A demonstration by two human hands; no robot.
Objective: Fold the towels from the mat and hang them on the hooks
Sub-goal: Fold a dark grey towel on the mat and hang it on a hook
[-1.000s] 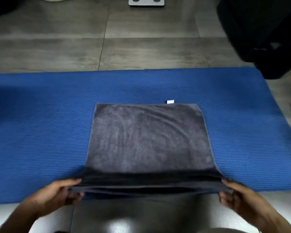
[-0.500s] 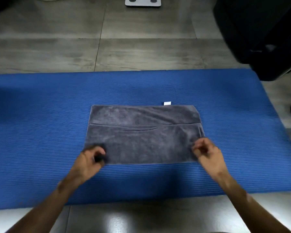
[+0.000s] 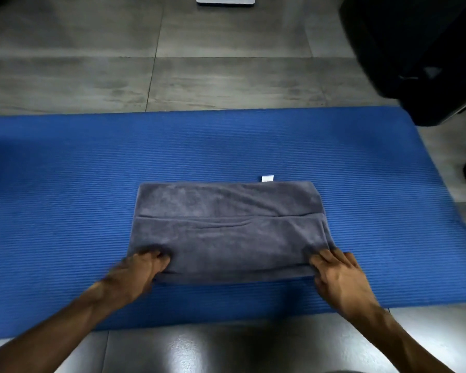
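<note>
Grey terry towel [image 3: 226,232] folded partway on blue ribbed mat [image 3: 65,184]; left hand [image 3: 139,273], right hand [image 3: 339,278] pinching near corners; more folds, hanging left; hooks unseen.

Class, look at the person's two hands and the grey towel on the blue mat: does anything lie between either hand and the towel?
Nothing visible does. The left hand and the right hand both already grip the near corners of the grey towel on the blue mat. The hooks are not in view.
</note>
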